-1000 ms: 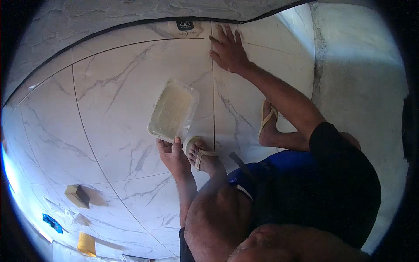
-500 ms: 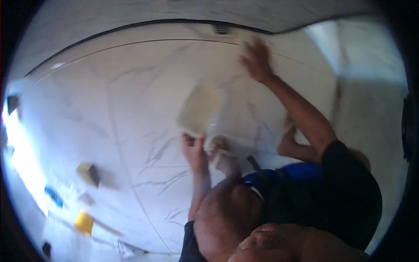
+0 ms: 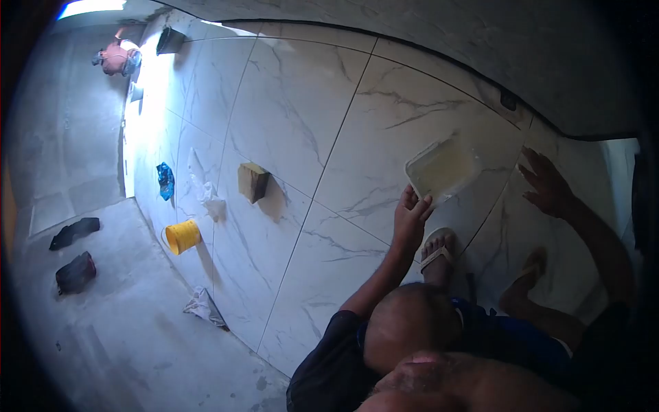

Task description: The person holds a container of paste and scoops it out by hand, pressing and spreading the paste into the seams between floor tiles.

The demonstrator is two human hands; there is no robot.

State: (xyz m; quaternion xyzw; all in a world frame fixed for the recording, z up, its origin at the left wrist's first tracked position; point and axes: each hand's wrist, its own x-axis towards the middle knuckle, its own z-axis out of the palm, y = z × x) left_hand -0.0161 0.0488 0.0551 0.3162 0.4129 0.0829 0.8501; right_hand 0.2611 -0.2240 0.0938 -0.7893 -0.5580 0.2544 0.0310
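Observation:
A shallow white rectangular tub [image 3: 420, 155] with a pale, creamy layer inside rests on or just above the marbled tile floor [image 3: 384, 130]. My left hand [image 3: 410, 218] grips its near edge, thumb on the rim and fingers curled at the corner. To the right of the tub, my right hand [image 3: 549, 184] is stretched over the tiles with fingers spread and nothing in it. Pale residue shows on its fingertips. Whether that palm touches the floor I cannot tell. My sandalled foot [image 3: 439, 246] stands just below the tub.
On the tiles to the left are a brownish block [image 3: 250, 181], a yellow bucket [image 3: 182, 237], a blue plastic bag [image 3: 165, 181] and clear plastic [image 3: 208, 196]. A small dark fitting [image 3: 508, 101] sits near the wall. Another person [image 3: 117, 58] is far off at upper left.
The view has swung left, showing more floor and the other person. My right hand has drawn back from the wall edge. My left hand still grips the tub.

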